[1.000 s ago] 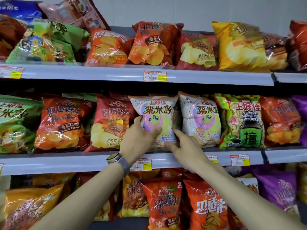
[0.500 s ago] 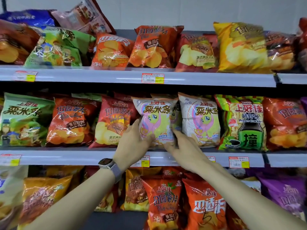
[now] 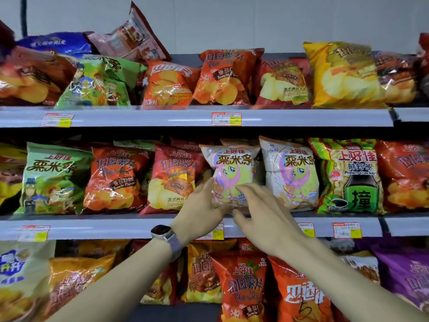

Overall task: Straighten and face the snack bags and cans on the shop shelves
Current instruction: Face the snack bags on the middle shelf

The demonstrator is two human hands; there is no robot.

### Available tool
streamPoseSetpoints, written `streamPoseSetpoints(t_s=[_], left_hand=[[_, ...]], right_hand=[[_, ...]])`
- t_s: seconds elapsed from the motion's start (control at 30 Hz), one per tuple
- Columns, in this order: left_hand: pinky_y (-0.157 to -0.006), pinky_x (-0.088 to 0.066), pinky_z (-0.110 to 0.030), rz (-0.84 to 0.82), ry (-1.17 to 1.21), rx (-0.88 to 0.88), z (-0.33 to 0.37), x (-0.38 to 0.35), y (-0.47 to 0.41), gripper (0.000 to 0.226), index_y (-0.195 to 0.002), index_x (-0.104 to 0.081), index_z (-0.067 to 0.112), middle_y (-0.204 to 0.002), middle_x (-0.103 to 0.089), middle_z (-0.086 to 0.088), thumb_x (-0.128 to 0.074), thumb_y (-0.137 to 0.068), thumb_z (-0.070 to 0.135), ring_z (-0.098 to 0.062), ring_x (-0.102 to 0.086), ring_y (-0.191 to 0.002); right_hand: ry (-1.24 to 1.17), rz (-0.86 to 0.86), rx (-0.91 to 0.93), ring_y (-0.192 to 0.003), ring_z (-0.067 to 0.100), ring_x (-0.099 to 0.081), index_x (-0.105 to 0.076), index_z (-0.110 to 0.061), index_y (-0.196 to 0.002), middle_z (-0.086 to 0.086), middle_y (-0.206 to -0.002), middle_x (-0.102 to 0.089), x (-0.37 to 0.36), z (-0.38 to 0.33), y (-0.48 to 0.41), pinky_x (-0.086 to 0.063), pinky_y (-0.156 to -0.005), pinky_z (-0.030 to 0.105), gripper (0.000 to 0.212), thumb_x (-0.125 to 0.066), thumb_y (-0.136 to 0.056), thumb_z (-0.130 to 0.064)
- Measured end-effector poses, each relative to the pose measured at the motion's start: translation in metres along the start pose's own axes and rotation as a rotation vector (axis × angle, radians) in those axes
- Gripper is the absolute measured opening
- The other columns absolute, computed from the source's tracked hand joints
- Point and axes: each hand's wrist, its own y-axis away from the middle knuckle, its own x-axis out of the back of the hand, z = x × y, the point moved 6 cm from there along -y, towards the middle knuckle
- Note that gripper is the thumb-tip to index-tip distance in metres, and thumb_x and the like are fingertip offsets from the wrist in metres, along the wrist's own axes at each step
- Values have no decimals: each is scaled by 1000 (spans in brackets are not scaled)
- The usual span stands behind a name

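Head view: left hand (image 3: pixel 200 211) and right hand (image 3: pixel 267 219) both gripping a puffy, glossy white snack bag (image 3: pixel 232 165).

Top shelf (image 3: pixel 162 117): snack bags (image 3: pixel 222 80) leaning in a loose row; yellow bag (image 3: pixel 348 75) at 1 o'clock, green bag (image 3: pixel 97 82) at 10 o'clock.
Middle shelf (image 3: pixel 92 226): row standing upright, fronts out; white bag (image 3: pixel 232 168) at centre, second white bag (image 3: pixel 290 173) just beside it toward 3 o'clock.
Shelf edges: price tags (image 3: pixel 226 119).
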Motion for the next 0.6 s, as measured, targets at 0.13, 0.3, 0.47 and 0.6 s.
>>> streamPoseSetpoints(t_s=[0.13, 0.3, 0.47, 0.6], left_hand=[[-89, -37, -19, -39, -126, -110, -5, 30, 20, 39, -135, -63, 23, -131, -65, 2, -67, -99, 35, -17, -56, -122], [-101, -52, -34, -253, -278, -20, -54, 98, 67, 47, -138, -64, 31, -131, -69, 10, -61, -96, 52, -15, -63, -119], [-97, -53, -39, -234, -515, 140, -132, 185, 106, 49, -136, -63, 37, -130, -67, 8, -55, -95, 62, -20, -61, -121], [-80, -51, -33, -190, -682, 267, -187, 252, 125, 46, -117, -68, 31, -117, -71, 4, -50, -93, 65, -24, -66, -110]], right_hand=[[43, -5, 4, -139, 17, -42, -50, -23, -148, -7, -145, -54, -17, -33, -3, -40, -108, 35, 50, -52, -103, -44], [77, -42, -50, -121, 23, -56, -63, -27, -126, -5, -124, -64, -41, -94, -14, -49, -94, 38, 36, -50, -101, -49], [153, -61, -76, -113, 28, -63, -67, -24, -119, -1, -121, -68, -68, -159, -39, -53, -86, 39, 39, -50, -98, -53], [162, -28, -91, -116, 29, -62, -66, -21, -125, -1, -127, -67, -90, -205, -57, -53, -87, 39, 43, -51, -99, -52]])
